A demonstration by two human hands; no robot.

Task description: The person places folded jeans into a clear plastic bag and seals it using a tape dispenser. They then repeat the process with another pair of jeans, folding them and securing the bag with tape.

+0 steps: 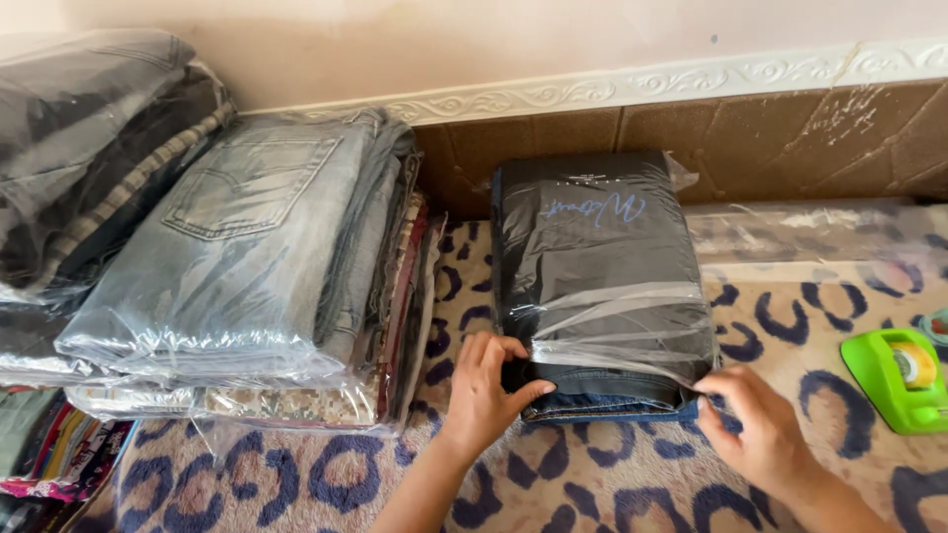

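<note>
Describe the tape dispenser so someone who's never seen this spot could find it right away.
Start at the leopard-print blanket that covers the surface, and follow it to its far right edge, past the person's right hand. The tape dispenser lies there. It is the only bright green plastic thing, while its neighbours are folded clothes in clear bags.

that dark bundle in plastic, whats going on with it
A person has both hands at the near end of a dark folded garment in a clear plastic bag. The left hand presses the bag's open end at the corner; the right hand pinches the plastic at the other corner. Strips of clear tape cross the bag. A green tape dispenser sits to the right, and bagged jeans are stacked to the left.
</note>
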